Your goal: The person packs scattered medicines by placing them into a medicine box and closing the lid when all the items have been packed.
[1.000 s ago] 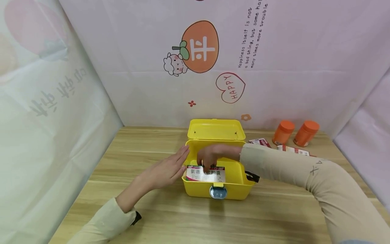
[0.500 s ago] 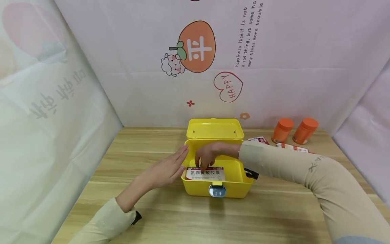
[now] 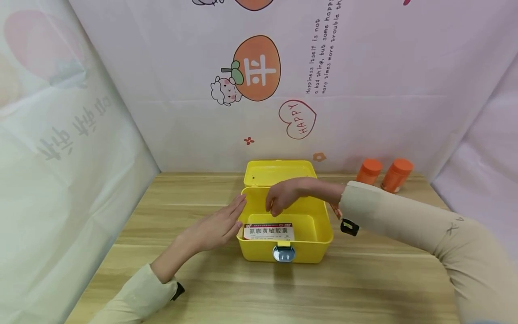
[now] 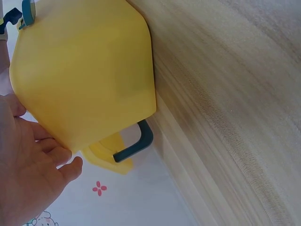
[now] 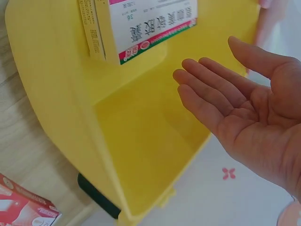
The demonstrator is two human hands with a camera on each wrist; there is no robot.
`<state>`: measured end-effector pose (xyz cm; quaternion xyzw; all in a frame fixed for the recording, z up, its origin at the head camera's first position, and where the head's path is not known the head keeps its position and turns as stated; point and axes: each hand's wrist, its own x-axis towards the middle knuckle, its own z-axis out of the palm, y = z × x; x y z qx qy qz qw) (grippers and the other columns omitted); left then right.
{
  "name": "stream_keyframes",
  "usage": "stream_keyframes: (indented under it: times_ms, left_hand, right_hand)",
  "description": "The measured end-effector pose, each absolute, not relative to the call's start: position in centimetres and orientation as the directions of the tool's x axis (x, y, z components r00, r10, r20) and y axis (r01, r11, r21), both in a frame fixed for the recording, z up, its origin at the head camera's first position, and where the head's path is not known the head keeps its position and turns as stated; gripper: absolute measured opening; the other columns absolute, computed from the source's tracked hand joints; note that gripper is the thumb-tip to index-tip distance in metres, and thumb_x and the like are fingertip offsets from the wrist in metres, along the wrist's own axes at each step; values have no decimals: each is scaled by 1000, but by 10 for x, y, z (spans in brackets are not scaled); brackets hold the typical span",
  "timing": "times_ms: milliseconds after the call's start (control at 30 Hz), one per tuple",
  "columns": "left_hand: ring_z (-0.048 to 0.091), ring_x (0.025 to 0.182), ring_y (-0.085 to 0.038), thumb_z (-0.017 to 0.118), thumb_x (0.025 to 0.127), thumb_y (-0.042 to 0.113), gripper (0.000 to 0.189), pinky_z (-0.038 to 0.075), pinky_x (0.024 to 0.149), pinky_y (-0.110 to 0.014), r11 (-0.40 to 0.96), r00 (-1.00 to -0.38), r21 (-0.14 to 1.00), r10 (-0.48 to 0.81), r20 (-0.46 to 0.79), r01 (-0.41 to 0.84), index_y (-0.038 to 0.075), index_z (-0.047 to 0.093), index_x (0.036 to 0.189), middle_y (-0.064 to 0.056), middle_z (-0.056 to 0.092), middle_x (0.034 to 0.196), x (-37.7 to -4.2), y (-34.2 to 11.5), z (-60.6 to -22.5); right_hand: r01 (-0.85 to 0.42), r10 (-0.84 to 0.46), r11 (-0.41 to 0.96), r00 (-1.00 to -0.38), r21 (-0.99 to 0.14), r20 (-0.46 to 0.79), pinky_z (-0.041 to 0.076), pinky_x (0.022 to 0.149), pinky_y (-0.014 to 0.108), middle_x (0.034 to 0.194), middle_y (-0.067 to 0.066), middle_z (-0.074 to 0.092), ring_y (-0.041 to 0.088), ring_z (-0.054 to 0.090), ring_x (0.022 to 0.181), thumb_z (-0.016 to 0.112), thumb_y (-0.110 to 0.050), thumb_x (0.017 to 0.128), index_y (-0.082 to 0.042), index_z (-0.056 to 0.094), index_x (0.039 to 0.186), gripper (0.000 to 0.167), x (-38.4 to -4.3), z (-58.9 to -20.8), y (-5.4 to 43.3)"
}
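Observation:
A yellow lidded storage box (image 3: pixel 306 252) stands on the table with its lid (image 3: pixel 279 171) raised at the back and a grey-blue latch (image 3: pixel 284 253) on its front. Inside, against the front wall at the left, is a white and red medicine box (image 3: pixel 269 231), whose printed side also shows in the right wrist view. My left hand (image 3: pixel 214 228) rests with extended fingers against the left rim. Above the box's interior hangs my right hand (image 3: pixel 288 194); the right wrist view shows its fingers loosely bent, holding nothing and apart from the medicine box.
Two orange jars (image 3: pixel 397 174) stand at the back right, one partly behind the right sleeve (image 3: pixel 384 211). A red and white carton (image 5: pixel 23 205) lies beside the yellow box. A printed cloth (image 3: pixel 194 135) hangs behind the table (image 3: pixel 194 189).
My right hand has let go of the medicine box and risen out from it, up and slightly back. The medicine box stays at the front left inside. My left hand stays at the rim.

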<state>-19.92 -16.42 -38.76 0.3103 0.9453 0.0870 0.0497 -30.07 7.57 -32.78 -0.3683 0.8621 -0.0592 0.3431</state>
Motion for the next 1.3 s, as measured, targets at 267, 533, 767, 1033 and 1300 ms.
stream_keyframes:
  times_ms: [267,533,767,1033,1300]
  left_hand:
    - [10,156,-21,28,109,40,64,26,124,-42,794,-807,206,589,-33,571,4,12,160,-7,3,170,-199,-166,-388]
    - [11,156,-23,29,109,39,64,26,124,-45,785,-802,220,597,-20,580,2,13,159,-10,4,169,-196,-167,-389]
    - [11,156,-24,27,109,41,65,26,124,-46,788,-804,212,595,-18,578,3,12,159,-9,4,169,-196,-167,-389]
    - [12,156,-23,27,109,41,65,26,124,-45,786,-801,207,599,-20,583,2,12,159,-9,4,169,-196,-165,-388]
    - [11,156,-23,26,109,42,65,26,124,-44,786,-800,203,599,-20,583,4,11,160,-8,4,169,-195,-162,-388]
  right_hand:
    - [-541,-710,704,-519,-459,-477,53,103,36,125,4,70,13,66,109,65,-19,97,-4,64,130,36,-295,-309,101]
    - [-506,-755,646,-535,-571,-380,57,97,34,123,15,70,16,69,107,64,-13,97,1,64,127,33,-281,-298,132]
    - [-457,-751,633,-560,-625,-352,57,96,34,123,15,70,18,69,109,65,-14,97,2,63,128,35,-276,-297,155]
    - [-403,-732,622,-603,-671,-317,58,95,36,124,18,69,22,69,110,64,-13,97,4,62,127,35,-269,-295,176]
    - [-380,-693,639,-663,-669,-285,58,94,35,121,15,71,21,69,110,66,-15,96,1,65,125,33,-264,-295,197]
